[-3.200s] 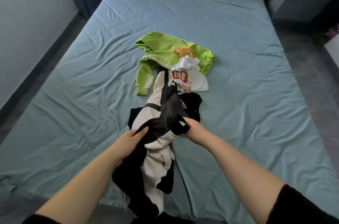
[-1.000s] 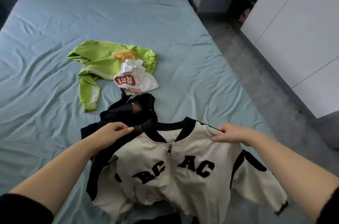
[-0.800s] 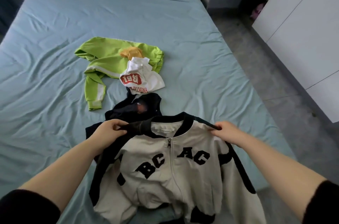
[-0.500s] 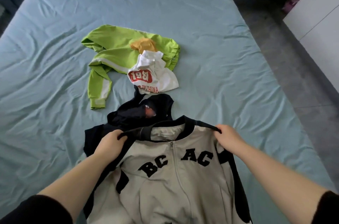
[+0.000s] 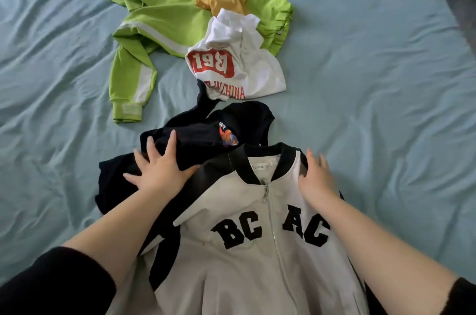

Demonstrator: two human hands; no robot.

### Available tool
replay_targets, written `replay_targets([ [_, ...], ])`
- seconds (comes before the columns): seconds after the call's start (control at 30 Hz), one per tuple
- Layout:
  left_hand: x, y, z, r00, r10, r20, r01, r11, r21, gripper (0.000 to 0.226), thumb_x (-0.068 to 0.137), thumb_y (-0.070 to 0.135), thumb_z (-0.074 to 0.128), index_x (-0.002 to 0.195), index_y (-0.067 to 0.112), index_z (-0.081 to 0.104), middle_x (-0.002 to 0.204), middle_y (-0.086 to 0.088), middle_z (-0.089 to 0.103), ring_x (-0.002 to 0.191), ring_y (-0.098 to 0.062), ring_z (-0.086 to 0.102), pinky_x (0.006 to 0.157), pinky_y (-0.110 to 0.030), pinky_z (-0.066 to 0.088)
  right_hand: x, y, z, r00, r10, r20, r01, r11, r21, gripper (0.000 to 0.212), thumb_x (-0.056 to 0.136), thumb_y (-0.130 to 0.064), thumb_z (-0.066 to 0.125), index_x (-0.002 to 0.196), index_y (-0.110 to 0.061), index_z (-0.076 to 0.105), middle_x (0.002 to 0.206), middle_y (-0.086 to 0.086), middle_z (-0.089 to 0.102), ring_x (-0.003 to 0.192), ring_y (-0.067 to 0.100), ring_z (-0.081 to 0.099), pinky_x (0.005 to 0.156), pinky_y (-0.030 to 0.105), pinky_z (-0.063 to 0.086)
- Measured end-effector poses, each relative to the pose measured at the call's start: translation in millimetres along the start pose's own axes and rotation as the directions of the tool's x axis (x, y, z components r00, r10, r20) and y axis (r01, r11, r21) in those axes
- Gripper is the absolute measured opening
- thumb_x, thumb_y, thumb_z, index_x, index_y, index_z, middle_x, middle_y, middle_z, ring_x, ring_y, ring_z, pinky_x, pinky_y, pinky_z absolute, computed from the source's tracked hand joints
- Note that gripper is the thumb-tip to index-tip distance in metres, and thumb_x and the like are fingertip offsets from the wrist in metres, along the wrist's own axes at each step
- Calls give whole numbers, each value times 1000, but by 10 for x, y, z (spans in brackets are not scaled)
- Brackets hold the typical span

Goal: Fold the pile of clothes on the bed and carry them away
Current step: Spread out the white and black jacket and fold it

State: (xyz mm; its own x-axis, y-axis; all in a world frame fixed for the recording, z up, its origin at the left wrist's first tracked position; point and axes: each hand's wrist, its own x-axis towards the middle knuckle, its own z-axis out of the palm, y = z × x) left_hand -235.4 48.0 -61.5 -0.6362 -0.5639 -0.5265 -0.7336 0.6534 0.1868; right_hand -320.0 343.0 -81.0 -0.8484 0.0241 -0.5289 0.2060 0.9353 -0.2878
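the cream and black jacket [image 5: 257, 263] lies front up on the near part of the bed [image 5: 386, 82]. its zip [image 5: 273, 227] is closed and its black collar [image 5: 238, 161] points away from the person. the left hand [image 5: 161, 170] is flat with its fingers spread wide. it rests on the black shoulder of the jacket and on the dark top [image 5: 203, 134] that lies partly under it. the right hand [image 5: 315, 178] is flat too, fingers straight, on the other shoulder. the hands are apart, one on each side of the collar, and neither one grips anything.

the jacket looks soft and floppy, a bit thicker than a t-shirt. it is likely light, and it will bend and sag wherever it is not held up. good places to take hold are the two shoulders, so each side can be folded in across the front. the zip is the one hard part, so a fold is easier beside it than on it.

further up the bed lie the white t-shirt [image 5: 244, 72], the green hoodie [image 5: 167, 13] and a bit of yellow cloth [image 5: 222, 0], all crumpled and touching each other.
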Motion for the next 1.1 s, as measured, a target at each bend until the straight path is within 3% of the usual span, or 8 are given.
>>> replay_targets([
  [0.13, 259, -45, 49, 975, -84, 204, 141, 950, -280, 117, 68, 57, 76, 146, 52, -11, 159, -8, -19, 142, -48, 14, 114, -53, 24, -333, -275, 162, 962, -197, -188, 137, 946, -293, 71, 96, -36, 42, 149, -40, -5, 160, 3, -17, 147, 34, -6, 111, 61, 21],
  [0.2, 339, -66, 90, 978, -51, 202, 121, 928, -352, 110, 70, 48, 78, 148, 49, 0, 156, -16, 6, 132, -44, 36, 108, -48, 36, -516, -402, 406, 969, -238, -69, 211, 938, -276, 86, 87, -68, 38, 145, -43, -21, 155, 4, -32, 143, 35, -25, 109, 67, -1],
  [0.3, 415, -117, 107, 989, 1, 145, 62, 903, -425, 95, 71, 35, 76, 146, 44, 18, 140, -16, 39, 115, -37, 52, 94, -41, 47, -531, -533, 828, 965, -20, 261, 78, 974, -214, 120, 62, -92, 39, 137, -38, -38, 151, 8, -39, 138, 35, -36, 106, 70, -6],
  [0.47, 493, -193, 3, 995, 94, 44, -50, 803, -594, 74, 72, 14, 79, 134, 35, 44, 103, 12, 61, 98, -18, 59, 79, -28, 47, -223, -726, 1052, 920, 190, 344, -78, 946, -316, 126, 64, -84, 54, 140, -36, -34, 155, 13, -29, 142, 40, -24, 106, 73, 5],
  [0.7, 746, 497, -876, 918, 284, -277, -396, 706, -587, 60, 73, 14, 77, 124, 32, 51, 99, 14, 62, 91, -6, 60, 69, -12, 40, -201, -629, 858, 906, 111, 408, -18, 974, -225, 102, 73, -75, 54, 149, -40, -4, 159, 10, -19, 146, 39, -9, 108, 69, 17],
  [0.9, 907, 1136, -1774, 824, 315, -471, -508, 779, -368, 63, 79, 24, 63, 133, 43, 38, 117, 0, 49, 95, -24, 57, 85, -34, 47, -252, -681, 685, 898, 74, 433, 9, 982, -187, 112, 75, -70, 58, 145, -42, -24, 158, 9, -25, 146, 36, -13, 113, 63, 16],
  [1.0, 994, 1260, -1990, 853, 297, -429, -452, 832, -322, 70, 83, 28, 64, 141, 44, 28, 127, -7, 41, 105, -34, 56, 94, -39, 45, -266, -709, 606, 894, 62, 444, 15, 986, -166, 110, 77, -68, 58, 144, -42, -25, 157, 9, -26, 146, 35, -15, 114, 61, 15],
  [1.1, 1027, 1263, -1836, 949, 261, -174, -304, 902, -305, 102, 83, 31, 73, 152, 40, -1, 153, -17, 15, 130, -42, 40, 105, -45, 36, -250, -763, 582, 891, 69, 449, 11, 985, -173, 107, 79, -66, 57, 145, -42, -23, 157, 9, -25, 146, 36, -16, 114, 61, 15],
])
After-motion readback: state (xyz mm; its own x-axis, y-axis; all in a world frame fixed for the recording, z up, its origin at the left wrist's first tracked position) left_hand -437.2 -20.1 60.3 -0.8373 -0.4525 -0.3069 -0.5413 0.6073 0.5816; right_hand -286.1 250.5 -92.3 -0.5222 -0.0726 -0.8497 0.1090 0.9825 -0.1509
